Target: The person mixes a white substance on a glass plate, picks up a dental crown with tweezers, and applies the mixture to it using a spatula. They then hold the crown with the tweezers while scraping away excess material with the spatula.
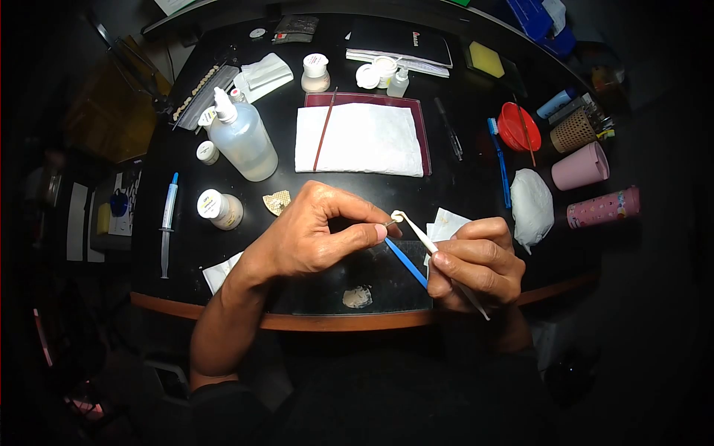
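Note:
Near the middle of the view, my left hand point(320, 230) is closed, its thumb and index finger pinching a thin metal piece that bears a small whitish object point(397, 216). My right hand point(480, 267) is closed round a white pointed tool point(424, 239), whose tip touches or nearly touches the small object. A blue handle point(406, 264) runs from near my left fingertips down to my right fingers; which hand bears it I cannot tell. Below the hands lies a dark glass slab point(320, 291) with a smear of pale paste point(357, 296).
Behind the hands, a folded white towel point(361, 141) with a brown brush point(325, 134) lies on a maroon tray point(425, 149). To the left stand a squeeze bottle point(249, 141) and a powder jar point(220, 209). A red bowl point(513, 123) and pink cup point(580, 166) are at right.

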### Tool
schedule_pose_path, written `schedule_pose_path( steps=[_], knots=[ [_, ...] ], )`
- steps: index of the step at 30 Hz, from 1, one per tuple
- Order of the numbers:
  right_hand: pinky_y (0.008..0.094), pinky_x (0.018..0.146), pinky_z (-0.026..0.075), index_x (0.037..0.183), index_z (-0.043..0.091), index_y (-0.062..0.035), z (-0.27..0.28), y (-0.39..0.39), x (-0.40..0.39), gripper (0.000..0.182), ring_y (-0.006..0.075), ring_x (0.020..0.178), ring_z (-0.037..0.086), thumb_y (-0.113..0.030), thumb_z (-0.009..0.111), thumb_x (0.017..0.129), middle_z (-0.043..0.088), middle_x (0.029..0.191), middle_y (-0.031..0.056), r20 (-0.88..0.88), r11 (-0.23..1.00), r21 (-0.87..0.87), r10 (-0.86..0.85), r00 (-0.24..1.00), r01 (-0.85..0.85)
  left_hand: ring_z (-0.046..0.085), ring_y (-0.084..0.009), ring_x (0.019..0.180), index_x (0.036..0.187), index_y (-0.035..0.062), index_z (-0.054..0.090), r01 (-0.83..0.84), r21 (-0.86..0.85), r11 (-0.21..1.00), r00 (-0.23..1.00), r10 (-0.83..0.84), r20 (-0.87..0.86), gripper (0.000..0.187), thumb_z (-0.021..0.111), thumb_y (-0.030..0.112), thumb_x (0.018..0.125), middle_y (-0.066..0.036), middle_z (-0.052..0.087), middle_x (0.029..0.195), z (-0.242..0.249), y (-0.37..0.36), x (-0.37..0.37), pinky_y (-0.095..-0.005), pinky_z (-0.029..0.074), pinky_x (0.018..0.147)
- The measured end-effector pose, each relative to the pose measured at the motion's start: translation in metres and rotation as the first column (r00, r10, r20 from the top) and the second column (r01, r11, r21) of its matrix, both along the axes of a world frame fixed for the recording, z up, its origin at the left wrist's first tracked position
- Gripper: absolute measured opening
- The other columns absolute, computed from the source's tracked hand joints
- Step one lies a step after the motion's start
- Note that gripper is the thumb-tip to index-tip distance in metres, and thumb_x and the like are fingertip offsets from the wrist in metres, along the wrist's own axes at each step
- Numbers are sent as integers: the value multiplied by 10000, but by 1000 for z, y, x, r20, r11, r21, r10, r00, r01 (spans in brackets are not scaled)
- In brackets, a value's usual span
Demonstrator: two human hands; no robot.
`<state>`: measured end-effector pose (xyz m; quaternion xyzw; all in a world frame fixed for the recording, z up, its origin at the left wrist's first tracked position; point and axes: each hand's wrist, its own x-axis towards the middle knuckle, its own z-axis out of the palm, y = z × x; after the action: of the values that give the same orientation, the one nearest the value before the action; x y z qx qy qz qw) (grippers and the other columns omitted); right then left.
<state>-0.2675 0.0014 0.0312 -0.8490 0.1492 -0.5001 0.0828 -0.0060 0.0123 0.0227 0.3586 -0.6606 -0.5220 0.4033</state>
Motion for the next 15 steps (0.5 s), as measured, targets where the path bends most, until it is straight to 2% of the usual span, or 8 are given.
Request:
schedule_pose_path(
  steps=[3,6,9,12,15],
  knots=[
    [269,671,512,1015,780,-67,1,1,-1,274,162,780,638,21,838,763,756,900,28,12,1000,-4,-3,1000,3,683,-95,733,1060,-21,831,1,-8,1000,1000,-1,7,226,706,143,967,-113,799,843,1,0,0,-251,526,672],
    [265,666,506,1006,773,-67,1,1,-2,242,157,772,633,10,831,784,753,888,24,24,1000,-3,0,1000,0,767,-211,877,1079,-32,822,24,64,998,997,-29,70,235,709,128,947,-188,811,980,7,0,3,-321,578,807],
    [263,661,501,1001,769,-69,1,1,-2,216,154,766,629,-13,835,803,749,876,23,25,1000,-4,8,1000,-8,768,-210,877,1075,-32,823,22,64,998,996,-27,82,235,707,126,945,-187,811,973,7,0,3,-318,577,804],
    [264,658,499,1004,769,-69,1,1,-3,207,155,764,628,-40,850,815,747,866,25,19,1000,-11,-5,1000,5,765,-207,868,1074,-31,823,27,67,997,997,-32,68,232,709,126,947,-184,810,966,8,0,3,-316,574,795],
    [266,658,501,1006,770,-69,1,1,-2,208,159,767,629,-56,863,821,747,865,27,15,1000,0,3,1000,-3,674,-82,726,1060,-19,832,-7,6,1000,1000,7,-10,221,706,138,970,-108,800,839,1,1,-1,-241,521,668]
  ],
)
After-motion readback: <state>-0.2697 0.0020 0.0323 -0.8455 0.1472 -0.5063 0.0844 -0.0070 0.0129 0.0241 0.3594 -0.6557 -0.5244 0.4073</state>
